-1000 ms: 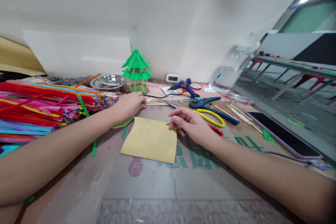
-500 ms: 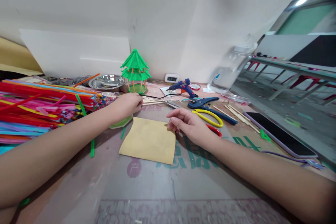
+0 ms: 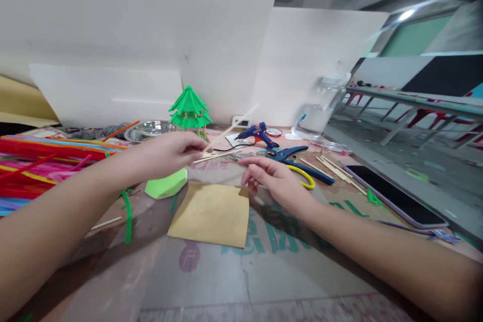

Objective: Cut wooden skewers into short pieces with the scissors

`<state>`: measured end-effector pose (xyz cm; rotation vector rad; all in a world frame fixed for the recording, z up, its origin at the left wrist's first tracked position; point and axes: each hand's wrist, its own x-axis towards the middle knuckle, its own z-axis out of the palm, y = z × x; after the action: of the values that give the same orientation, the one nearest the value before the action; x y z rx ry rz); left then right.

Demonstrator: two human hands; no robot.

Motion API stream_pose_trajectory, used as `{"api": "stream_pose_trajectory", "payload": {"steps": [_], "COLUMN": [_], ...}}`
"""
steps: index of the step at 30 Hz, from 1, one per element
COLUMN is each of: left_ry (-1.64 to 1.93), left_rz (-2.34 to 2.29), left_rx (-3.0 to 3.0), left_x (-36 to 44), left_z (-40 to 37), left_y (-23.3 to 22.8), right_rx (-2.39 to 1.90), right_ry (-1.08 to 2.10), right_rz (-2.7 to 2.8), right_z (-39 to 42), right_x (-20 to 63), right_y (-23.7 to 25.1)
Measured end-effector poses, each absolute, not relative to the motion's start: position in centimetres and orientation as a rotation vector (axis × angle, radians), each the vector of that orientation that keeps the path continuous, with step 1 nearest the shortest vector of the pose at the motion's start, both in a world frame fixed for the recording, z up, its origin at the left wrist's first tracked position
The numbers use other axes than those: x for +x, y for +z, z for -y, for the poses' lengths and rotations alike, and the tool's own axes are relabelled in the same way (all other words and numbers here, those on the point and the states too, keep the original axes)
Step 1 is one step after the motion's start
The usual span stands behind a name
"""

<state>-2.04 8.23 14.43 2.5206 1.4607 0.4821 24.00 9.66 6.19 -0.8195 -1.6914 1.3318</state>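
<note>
My left hand (image 3: 177, 153) is closed in a pinch on a thin wooden stick (image 3: 234, 127), which slants up and to the right above the table. My right hand (image 3: 269, 178) hovers by the upper right corner of a tan square sheet (image 3: 209, 216) that looks like sandpaper. Its fingers are loosely bent and apart, with nothing visible in them. More wooden sticks (image 3: 214, 156) lie just beyond, between the hands. A light green flat-sided piece (image 3: 166, 184) rests left of the sheet. Behind my left hand stands a small green two-tiered pavilion model (image 3: 189, 110).
Bundled coloured pipe cleaners (image 3: 37, 166) fill the left side. At the back are a metal dish (image 3: 151, 131), a blue glue gun (image 3: 258, 134) and a clear bottle (image 3: 317, 110). Blue-handled cutters (image 3: 289, 153), yellow-handled scissors (image 3: 307, 176) and a phone (image 3: 396, 196) lie right.
My left hand has lifted a wooden stick from the pile, tilting it up to the right. My right hand stays nearly still by the sheet. The camera view has shifted slightly.
</note>
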Motion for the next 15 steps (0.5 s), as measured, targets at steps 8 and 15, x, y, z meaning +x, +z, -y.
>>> {"api": "stream_pose_trajectory", "payload": {"steps": [8, 15], "left_ry": [0.37, 0.534], "left_rz": [-1.192, -1.171], "left_rx": [2.418, 2.201], "left_x": [2.1, 2.3], "left_z": [-4.1, -4.5], "left_y": [14.3, 12.9], "right_rx": [-0.558, -0.497], "right_ry": [1.262, 1.24], "right_rz": [1.477, 1.592], "right_z": [-9.1, -8.4], "right_x": [25.5, 25.7], "right_y": [10.5, 11.2]}}
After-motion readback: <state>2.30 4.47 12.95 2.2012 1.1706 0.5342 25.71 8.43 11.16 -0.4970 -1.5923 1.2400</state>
